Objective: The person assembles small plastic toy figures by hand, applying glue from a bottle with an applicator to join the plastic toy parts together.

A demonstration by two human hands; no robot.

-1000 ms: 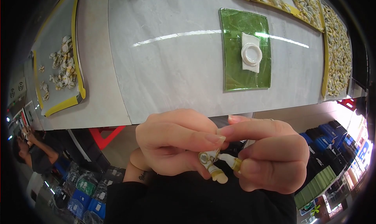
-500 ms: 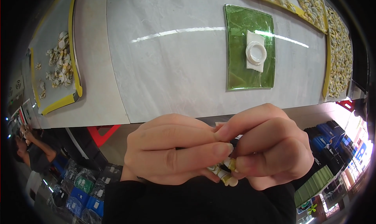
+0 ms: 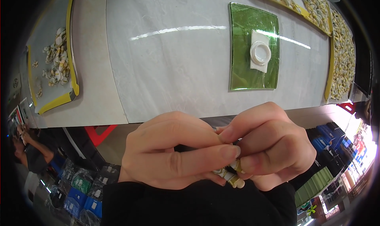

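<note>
My left hand (image 3: 170,151) and my right hand (image 3: 277,147) meet just off the table's near edge, in front of my dark top. Between their fingertips they pinch a small white-and-yellow piece with dark markings (image 3: 236,181). Only its lower end shows below the fingers; the rest is hidden, so its exact kind is unclear. The left thumb and fingers press on it from one side, the right thumb and bent forefinger from the other. Beyond the hands, a small round white dish (image 3: 261,54) sits on a folded white pad (image 3: 259,35) atop a green mat (image 3: 241,75).
At the left lies a yellow-edged tray (image 3: 59,103) with a heap of small white-and-yellow pieces (image 3: 59,64). Fuller trays (image 3: 328,79) stand at the right and far right. Below the table are a red stool (image 3: 99,135), blue bins (image 3: 79,202) and a green crate (image 3: 314,186). Another person (image 3: 35,147) works at far left.
Both hands keep their pinch and shift only slightly. The small piece's visible end has tipped a little to the right. The view has moved slightly.
</note>
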